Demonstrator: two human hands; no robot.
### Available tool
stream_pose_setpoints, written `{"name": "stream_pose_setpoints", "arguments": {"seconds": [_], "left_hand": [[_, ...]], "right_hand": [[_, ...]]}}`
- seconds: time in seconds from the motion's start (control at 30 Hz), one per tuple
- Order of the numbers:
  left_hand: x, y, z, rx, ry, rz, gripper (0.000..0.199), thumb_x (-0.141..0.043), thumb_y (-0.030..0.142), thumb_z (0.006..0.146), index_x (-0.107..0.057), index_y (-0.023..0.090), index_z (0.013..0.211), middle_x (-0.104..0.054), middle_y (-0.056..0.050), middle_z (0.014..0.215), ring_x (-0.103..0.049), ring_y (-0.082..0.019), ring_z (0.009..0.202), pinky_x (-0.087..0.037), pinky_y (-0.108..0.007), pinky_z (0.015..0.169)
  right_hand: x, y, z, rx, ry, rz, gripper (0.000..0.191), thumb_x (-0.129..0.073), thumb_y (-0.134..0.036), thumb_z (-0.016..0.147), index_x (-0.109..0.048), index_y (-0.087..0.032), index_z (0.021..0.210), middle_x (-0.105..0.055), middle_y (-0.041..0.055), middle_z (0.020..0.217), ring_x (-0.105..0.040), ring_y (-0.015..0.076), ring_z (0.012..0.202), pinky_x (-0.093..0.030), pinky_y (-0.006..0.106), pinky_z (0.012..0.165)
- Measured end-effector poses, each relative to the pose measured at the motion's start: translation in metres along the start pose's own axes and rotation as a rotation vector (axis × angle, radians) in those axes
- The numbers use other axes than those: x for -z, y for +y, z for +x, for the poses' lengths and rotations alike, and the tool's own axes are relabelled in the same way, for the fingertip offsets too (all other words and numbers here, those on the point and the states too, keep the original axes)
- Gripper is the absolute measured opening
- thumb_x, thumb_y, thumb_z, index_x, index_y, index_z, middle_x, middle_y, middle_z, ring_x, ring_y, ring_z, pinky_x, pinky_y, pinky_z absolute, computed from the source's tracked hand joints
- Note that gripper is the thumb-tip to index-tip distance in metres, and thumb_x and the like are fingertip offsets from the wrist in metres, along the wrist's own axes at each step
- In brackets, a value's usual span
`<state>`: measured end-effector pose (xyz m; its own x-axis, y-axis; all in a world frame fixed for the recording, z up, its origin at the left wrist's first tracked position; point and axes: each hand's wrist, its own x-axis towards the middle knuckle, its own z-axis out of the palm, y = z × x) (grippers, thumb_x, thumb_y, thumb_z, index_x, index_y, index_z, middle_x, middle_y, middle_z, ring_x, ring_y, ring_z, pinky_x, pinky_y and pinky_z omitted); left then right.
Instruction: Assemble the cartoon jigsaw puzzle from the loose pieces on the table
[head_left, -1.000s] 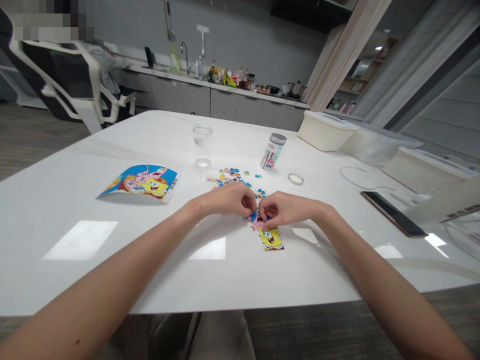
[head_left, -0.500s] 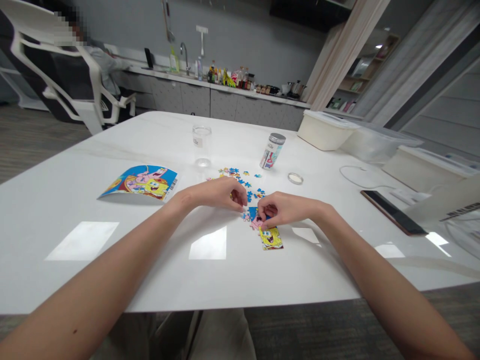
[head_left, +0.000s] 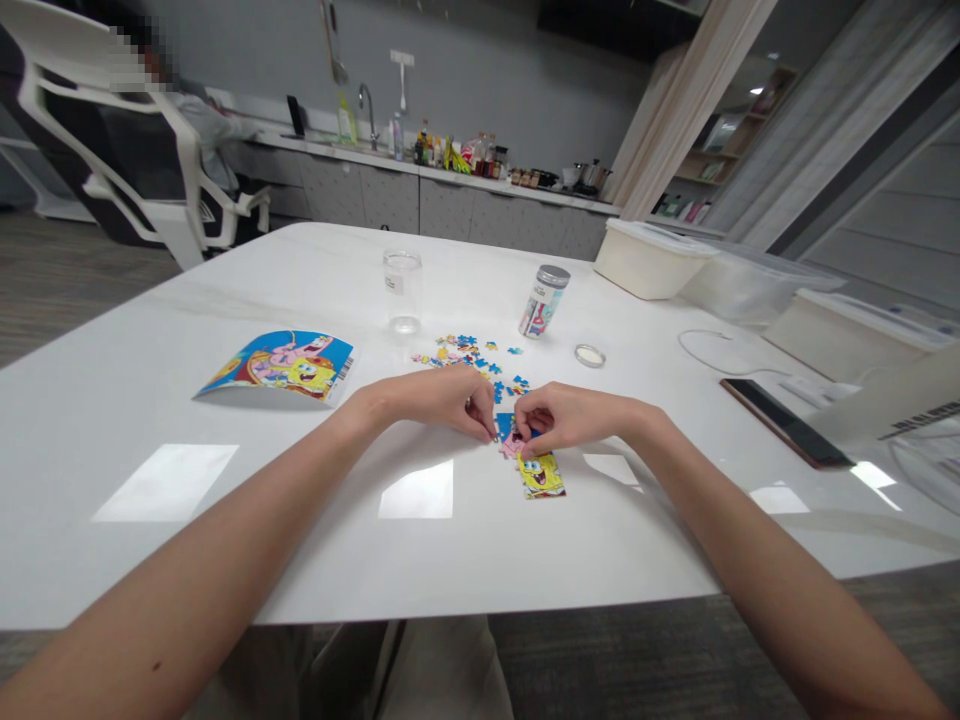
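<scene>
A partly joined jigsaw puzzle (head_left: pixel 541 476) lies on the white table, with a yellow cartoon face at its near end and pink and blue at its far end. My right hand (head_left: pixel 564 415) has its thumb and fingers curled down on the upper part of this puzzle, covering some of it. At the puzzle's left edge, my left hand (head_left: pixel 461 403) is closed in a pinch on a small jigsaw piece (head_left: pixel 496 438), mostly hidden by the fingertips. Beyond both hands, loose jigsaw pieces (head_left: pixel 466 343) are scattered, mainly blue and yellow.
A curled picture sheet (head_left: pixel 300 365) lies to the left. Farther back stand a clear jar (head_left: pixel 405 300) and a printed canister (head_left: pixel 544 303), with a round lid (head_left: pixel 590 355) beside it. A phone (head_left: pixel 784 422) and white bins (head_left: pixel 651 262) are at right. A person sits in a chair (head_left: pixel 191 170).
My left hand has come slightly down and right, its fingertips now against the joined puzzle's left edge. The right hand stays about where it was.
</scene>
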<state>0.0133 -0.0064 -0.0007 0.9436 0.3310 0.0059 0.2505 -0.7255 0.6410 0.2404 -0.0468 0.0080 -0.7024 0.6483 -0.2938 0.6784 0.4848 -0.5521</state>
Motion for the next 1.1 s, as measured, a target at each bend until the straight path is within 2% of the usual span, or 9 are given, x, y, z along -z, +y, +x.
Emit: {"name": "stream_pose_setpoints", "arguments": {"seconds": [0.23, 0.4, 0.83, 1.1], "left_hand": [[-0.001, -0.0001, 0.0012, 0.02, 0.054, 0.016, 0.016, -0.072, 0.026, 0.074, -0.073, 0.018, 0.088, -0.067, 0.0, 0.077, -0.058, -0.009, 0.066, -0.04, -0.019, 0.059], [-0.0005, 0.0006, 0.0021, 0.007, 0.049, -0.04, 0.013, -0.072, 0.021, 0.074, -0.071, 0.018, 0.087, -0.068, 0.001, 0.072, -0.059, -0.009, 0.064, -0.041, -0.019, 0.061], [0.0011, 0.0021, -0.0005, 0.087, 0.007, -0.121, 0.017, -0.069, 0.016, 0.072, -0.065, 0.018, 0.088, -0.067, 0.002, 0.074, -0.06, -0.01, 0.066, -0.044, -0.021, 0.062], [-0.0017, 0.0046, 0.0024, -0.001, 0.044, -0.077, 0.009, -0.068, 0.015, 0.075, -0.068, 0.017, 0.084, -0.066, 0.003, 0.07, -0.056, -0.008, 0.061, -0.041, -0.019, 0.061]], "right_hand": [[0.0013, -0.0022, -0.0004, -0.013, -0.004, -0.006, 0.021, -0.069, -0.038, 0.077, -0.063, -0.017, 0.08, -0.054, -0.0018, 0.068, -0.046, 0.0096, 0.059, -0.036, 0.023, 0.055], [0.0013, -0.0025, -0.0008, -0.011, -0.005, -0.012, 0.021, -0.068, -0.038, 0.077, -0.063, -0.017, 0.08, -0.054, -0.0015, 0.068, -0.046, 0.0099, 0.059, -0.036, 0.023, 0.055], [0.001, -0.001, -0.0002, -0.008, -0.006, -0.005, 0.028, -0.068, -0.044, 0.076, -0.064, -0.017, 0.08, -0.055, -0.0015, 0.068, -0.046, 0.0103, 0.06, -0.034, 0.024, 0.056], [0.0013, -0.002, 0.0, -0.004, 0.006, -0.014, 0.028, -0.069, -0.043, 0.076, -0.064, -0.016, 0.08, -0.057, -0.001, 0.069, -0.046, 0.01, 0.059, -0.035, 0.024, 0.057]]}}
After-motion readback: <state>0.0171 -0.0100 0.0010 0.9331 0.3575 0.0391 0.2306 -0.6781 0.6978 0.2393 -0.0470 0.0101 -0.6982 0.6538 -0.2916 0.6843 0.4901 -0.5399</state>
